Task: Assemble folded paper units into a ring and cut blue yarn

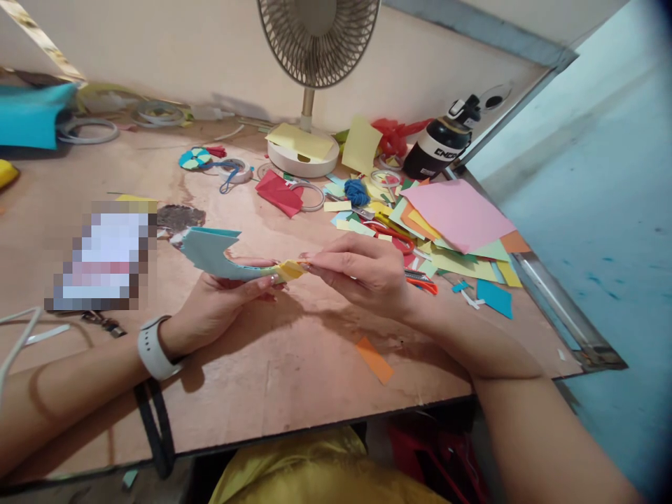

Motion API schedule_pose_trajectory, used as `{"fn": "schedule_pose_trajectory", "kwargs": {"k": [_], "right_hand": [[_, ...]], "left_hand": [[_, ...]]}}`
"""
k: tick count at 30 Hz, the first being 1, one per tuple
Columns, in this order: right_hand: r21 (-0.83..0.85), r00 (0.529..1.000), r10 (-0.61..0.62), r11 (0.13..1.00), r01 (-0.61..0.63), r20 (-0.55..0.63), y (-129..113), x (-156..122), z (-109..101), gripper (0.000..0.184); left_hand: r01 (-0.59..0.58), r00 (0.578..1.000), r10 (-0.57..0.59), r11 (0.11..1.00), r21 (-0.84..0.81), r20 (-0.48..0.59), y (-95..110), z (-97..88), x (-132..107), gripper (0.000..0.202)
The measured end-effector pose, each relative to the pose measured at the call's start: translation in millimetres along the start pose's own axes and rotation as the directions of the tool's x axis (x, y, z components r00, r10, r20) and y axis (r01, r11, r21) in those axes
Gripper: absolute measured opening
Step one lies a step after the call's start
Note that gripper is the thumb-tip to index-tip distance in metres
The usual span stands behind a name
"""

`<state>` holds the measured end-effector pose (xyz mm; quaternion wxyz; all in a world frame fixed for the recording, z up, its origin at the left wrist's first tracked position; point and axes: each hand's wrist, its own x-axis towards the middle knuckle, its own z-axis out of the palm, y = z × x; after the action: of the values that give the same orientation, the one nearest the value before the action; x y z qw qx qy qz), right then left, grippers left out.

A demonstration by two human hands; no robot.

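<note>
My left hand, with a white watch band on its wrist, holds a curved strip of folded coloured paper, mostly light blue with a yellow end, from below. My right hand pinches the yellow end of that same strip between thumb and fingers. Both hands hover just above the wooden tabletop near its middle. An orange paper scrap lies on the table below my right wrist.
A desk fan stands at the back. A pile of coloured paper sheets, red scissors, blue yarn, tape rolls and a black bottle crowd the right side. The table edge drops off at right.
</note>
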<state>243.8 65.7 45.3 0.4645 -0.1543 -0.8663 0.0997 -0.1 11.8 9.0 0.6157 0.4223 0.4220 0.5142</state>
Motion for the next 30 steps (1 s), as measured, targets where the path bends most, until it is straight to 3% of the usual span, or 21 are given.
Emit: {"fn": "schedule_pose_trajectory", "kwargs": {"k": [6, 11, 17, 19, 26, 30], "right_hand": [[0.177, 0.977, 0.206, 0.961, -0.213, 0.061, 1.7, 3.8, 0.3, 0.013], [0.305, 0.922, 0.375, 0.871, -0.386, 0.097, 0.2, -1.8, 12.7, 0.012], [0.458, 0.787, 0.576, 0.652, -0.604, 0.219, 5.4, -1.1, 14.2, 0.024], [0.459, 0.768, 0.586, 0.626, -0.631, 0.257, 6.0, 1.1, 10.9, 0.027], [0.477, 0.793, 0.558, 0.643, -0.599, 0.244, 6.1, -3.4, 18.1, 0.021], [0.561, 0.727, 0.636, 0.514, -0.649, 0.257, 12.9, -5.7, 27.5, 0.021]], "left_hand": [[0.052, 0.998, -0.054, 0.998, 0.047, 0.032, -3.6, -6.4, -1.4, 0.027], [0.021, 0.995, -0.038, 0.985, 0.172, 0.093, -0.7, -5.1, -2.8, 0.012], [0.005, 0.996, -0.019, 0.986, 0.167, 0.083, 2.0, 0.3, -1.3, 0.015], [0.009, 0.997, -0.020, 0.988, 0.157, 0.071, 2.1, 0.6, -0.3, 0.016], [0.038, 0.995, -0.047, 0.993, 0.115, 0.083, 5.1, 3.5, -1.2, 0.011], [0.047, 0.993, -0.057, 0.993, 0.105, 0.100, 5.7, 4.8, -1.2, 0.009]]}}
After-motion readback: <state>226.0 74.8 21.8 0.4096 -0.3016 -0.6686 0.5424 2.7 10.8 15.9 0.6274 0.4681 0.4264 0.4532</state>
